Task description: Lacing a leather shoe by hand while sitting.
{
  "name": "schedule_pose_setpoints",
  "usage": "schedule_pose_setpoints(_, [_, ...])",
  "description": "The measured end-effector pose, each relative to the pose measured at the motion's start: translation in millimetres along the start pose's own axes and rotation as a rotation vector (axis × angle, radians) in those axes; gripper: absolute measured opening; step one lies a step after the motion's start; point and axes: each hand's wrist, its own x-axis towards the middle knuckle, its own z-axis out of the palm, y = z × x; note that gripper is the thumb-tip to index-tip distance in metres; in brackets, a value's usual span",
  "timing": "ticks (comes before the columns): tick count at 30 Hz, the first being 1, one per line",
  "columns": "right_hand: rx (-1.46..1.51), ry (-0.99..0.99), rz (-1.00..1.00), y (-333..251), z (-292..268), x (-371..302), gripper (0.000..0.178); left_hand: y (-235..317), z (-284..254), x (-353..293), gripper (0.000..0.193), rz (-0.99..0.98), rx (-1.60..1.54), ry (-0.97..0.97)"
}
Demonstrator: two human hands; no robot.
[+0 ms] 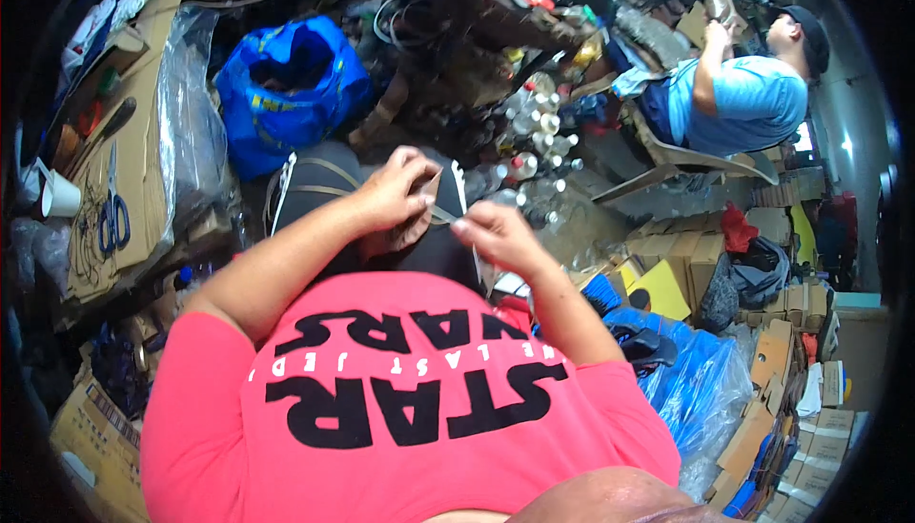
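Note:
Over my lap, my left hand (405,189) is closed around a brown, curved piece (412,229) that looks like leather; its full shape is hidden by the fingers. Close by on the right, my right hand (496,235) has thumb and fingers pinched together on a thin pale strip (442,214). That strip runs across the gap to the brown piece. Beneath both hands lie my dark-covered thighs (319,175), with a tan band across the left one. White edging shows along the dark cloth at either side.
Ahead to the left stands a blue bag (243,94). Blue-handled scissors (115,218) and a white cup (61,195) are on a cardboard-covered surface. Plastic bottles (548,124) cluster ahead. A seated person in light blue (758,99) holds a brown item. Boxes (820,442) pile at right.

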Motion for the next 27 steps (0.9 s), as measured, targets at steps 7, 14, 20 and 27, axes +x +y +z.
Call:
schedule_pose_setpoints(7, [-0.271,0.180,-0.280,21.0,-5.4,5.2,0.017,7.9,-38.5,53.1,0.032,0.076,-0.039,-0.395])
schedule_pose_setpoints(14, [-0.346,0.129,-0.255,20.8,3.9,15.3,0.018,1.1,-42.6,49.6,0.029,-0.133,-0.267,-0.593])
schedule_pose_setpoints(20, [-0.455,0.087,-0.198,5.9,1.0,14.8,0.019,9.6,-48.3,46.1,0.030,-0.165,-0.224,-0.650])
schedule_pose_setpoints(27, [-0.557,0.124,-0.181,-13.4,5.8,12.6,0.020,7.4,-50.2,46.0,0.035,-0.203,-0.219,-0.728])
